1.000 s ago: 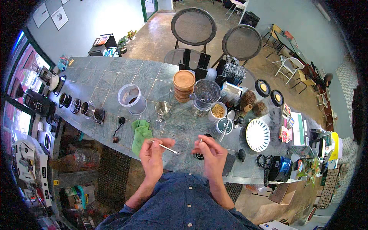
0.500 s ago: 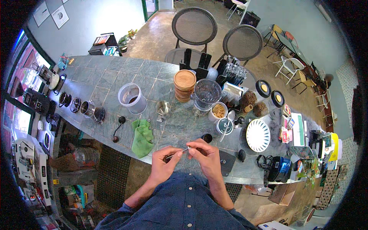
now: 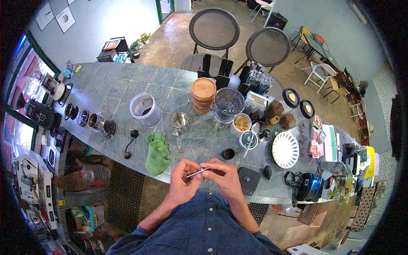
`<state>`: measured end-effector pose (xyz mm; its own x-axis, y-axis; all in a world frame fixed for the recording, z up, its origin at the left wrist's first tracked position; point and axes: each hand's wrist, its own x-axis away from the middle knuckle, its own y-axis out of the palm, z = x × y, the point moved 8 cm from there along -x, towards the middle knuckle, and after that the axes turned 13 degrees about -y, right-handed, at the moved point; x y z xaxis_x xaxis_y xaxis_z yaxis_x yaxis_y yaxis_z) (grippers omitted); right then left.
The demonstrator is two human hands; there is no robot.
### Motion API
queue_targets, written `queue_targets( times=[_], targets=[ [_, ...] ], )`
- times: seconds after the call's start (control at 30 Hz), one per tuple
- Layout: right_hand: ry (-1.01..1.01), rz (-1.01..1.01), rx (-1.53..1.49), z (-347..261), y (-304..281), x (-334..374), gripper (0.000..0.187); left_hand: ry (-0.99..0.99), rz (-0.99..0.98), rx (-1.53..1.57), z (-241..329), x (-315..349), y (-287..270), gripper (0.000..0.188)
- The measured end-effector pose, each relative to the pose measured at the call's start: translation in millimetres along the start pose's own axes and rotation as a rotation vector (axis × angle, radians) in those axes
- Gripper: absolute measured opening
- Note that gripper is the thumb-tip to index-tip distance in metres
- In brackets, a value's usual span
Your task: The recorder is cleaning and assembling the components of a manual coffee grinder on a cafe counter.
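Observation:
Close in front of my shirt, both hands meet around a thin, shiny metallic rod (image 3: 197, 173), too small to name more exactly. My left hand (image 3: 183, 182) pinches its lower left end. The fingers of my right hand (image 3: 224, 177) close on its upper right end. The rod slants up to the right over the counter's near edge. Left of my hands lies a crumpled green cloth (image 3: 157, 155). A small black cup (image 3: 228, 154) stands just beyond my right hand, and a flat dark pad (image 3: 249, 180) lies to its right.
A steel pitcher (image 3: 179, 122), a translucent tub (image 3: 146, 111) and a stack of wooden lids (image 3: 203, 90) stand farther back on the tiled counter (image 3: 119, 100). To the right are a white patterned plate (image 3: 286, 149) and a lidded container (image 3: 248, 140) with a spoon on it.
My hands have shifted slightly left, and the right one has drawn lower. More of the rod shows between them now. The small black cup and the dark pad are less covered.

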<state>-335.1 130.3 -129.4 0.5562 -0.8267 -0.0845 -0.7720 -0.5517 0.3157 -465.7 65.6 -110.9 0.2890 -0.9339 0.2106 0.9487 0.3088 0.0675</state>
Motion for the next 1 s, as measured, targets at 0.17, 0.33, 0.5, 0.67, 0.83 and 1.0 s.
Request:
queue_targets(
  times=[0.17, 0.33, 0.5, 0.67, 0.83, 1.0],
  targets=[
    [0.054, 0.046, -0.081, 8, 7, 3, 0.027, -0.063, 0.185, 0.192, -14, -7, -15, 0.039],
    [0.082, 0.112, -0.143, 30, 28, 14, 0.027, 0.077, 0.109, 0.451, -2, -12, 4, 0.052],
    [0.049, 0.054, -0.005, 25, 35, 13, 0.024, 0.147, 0.078, 0.376, 13, -10, 8, 0.06],
    [0.132, 0.02, -0.139, 33, 25, 19, 0.023, 0.049, 0.022, 0.434, 14, -7, 14, 0.058],
    [0.347, 0.119, -0.811, 32, 16, 24, 0.027, 0.229, -0.155, -0.001, 22, -10, 11, 0.035],
    [0.356, 0.162, -0.819, 33, 5, 26, 0.027, 0.234, -0.163, -0.267, 30, -9, 20, 0.036]
  ],
)
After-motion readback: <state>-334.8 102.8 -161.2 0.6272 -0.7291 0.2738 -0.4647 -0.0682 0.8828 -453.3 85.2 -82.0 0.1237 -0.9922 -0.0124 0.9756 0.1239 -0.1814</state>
